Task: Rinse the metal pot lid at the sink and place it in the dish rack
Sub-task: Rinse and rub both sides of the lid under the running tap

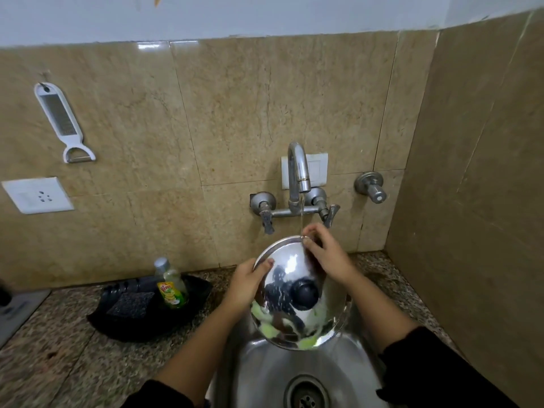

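While water runs in a thin stream from the tap, a person holds a lid tilted over the sink, its black knob facing the camera. The left hand grips the lid's left rim, thumb over the edge. The right hand pinches the top rim, right where the stream lands. The hands are apart, on different parts of the rim. Both arms wear dark sleeves pushed up the forearm.

The sink is steel, with a round drain near the bottom edge, and is set into a speckled granite counter. The wall behind is clad in large glossy beige tiles, with pale painted wall above; a second tiled wall meets it at a corner on the right.

On the counter to the left sits a black tray holding a dark scrub pad and a bottle of green liquid; its yellow label has red lettering that seems to read "Vim". A white grater hangs on the wall above a white socket. A separate valve sticks out of the wall right of the tap
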`<state>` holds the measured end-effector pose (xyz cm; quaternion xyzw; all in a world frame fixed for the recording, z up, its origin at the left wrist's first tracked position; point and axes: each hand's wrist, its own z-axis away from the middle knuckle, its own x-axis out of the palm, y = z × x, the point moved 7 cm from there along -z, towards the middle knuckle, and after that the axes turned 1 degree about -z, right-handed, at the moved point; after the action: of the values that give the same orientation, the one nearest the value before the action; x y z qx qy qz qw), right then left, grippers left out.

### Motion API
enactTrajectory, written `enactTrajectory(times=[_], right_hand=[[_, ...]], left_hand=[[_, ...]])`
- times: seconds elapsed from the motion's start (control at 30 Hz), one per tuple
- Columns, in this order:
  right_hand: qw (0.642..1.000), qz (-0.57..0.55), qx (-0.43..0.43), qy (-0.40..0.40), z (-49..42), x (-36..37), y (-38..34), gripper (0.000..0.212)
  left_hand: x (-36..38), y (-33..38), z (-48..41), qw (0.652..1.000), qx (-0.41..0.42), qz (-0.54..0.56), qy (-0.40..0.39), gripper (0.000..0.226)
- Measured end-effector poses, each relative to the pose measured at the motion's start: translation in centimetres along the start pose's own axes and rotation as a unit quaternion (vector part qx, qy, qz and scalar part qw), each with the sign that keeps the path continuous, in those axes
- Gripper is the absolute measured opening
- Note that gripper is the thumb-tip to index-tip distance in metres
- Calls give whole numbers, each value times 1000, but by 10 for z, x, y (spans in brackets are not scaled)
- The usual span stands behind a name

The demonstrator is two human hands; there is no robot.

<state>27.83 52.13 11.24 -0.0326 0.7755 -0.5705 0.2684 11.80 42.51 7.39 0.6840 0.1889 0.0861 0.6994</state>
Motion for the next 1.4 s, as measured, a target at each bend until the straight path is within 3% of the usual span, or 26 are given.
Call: enactTrajectory(times=[0.07,0.13,0.2,0.3,0.4,0.53,0.63,0.7,0.9,1.0,1.17,1.4], right_hand=[[994,47,-52,-79,-7,15,-13,8],[993,33,-49,-102,-12,21,-7,4],[999,-7,-3,-49,-13,13,11,12],[995,-64,61,48,-11,-5,36,12],[999,-35,36,19,-14,1,28,7],[999,-6,-8,-33,-15,7,8,16],[996,39,-25,-79,-12,26,4,15],[998,41,-16,-53,-12,27,10,23],[981,6,83,173,-11,-26,39,31],[956,85,138,244,-19,-50,28,45],[946,194,129,227,-46,-60,11,53],[963,135,123,200,-52,-55,15,44]], left_hand=[[2,10,-8,998,10,-43,-38,32],[3,19,-9,998,22,-47,-44,40],[0,19,-5,999,35,-40,2,38],[-3,1,0,999,-13,29,29,39],[1,0,0,999,-38,4,-23,64],[-1,21,-12,997,-28,-41,-55,36],[6,30,-18,992,0,-82,-96,35],[8,29,-17,994,8,-68,-85,33],[-13,8,-15,997,-20,63,30,34],[-12,13,-15,997,-15,57,39,36],[-7,11,-14,999,-3,19,40,34],[-6,3,-14,997,-9,56,47,42]])
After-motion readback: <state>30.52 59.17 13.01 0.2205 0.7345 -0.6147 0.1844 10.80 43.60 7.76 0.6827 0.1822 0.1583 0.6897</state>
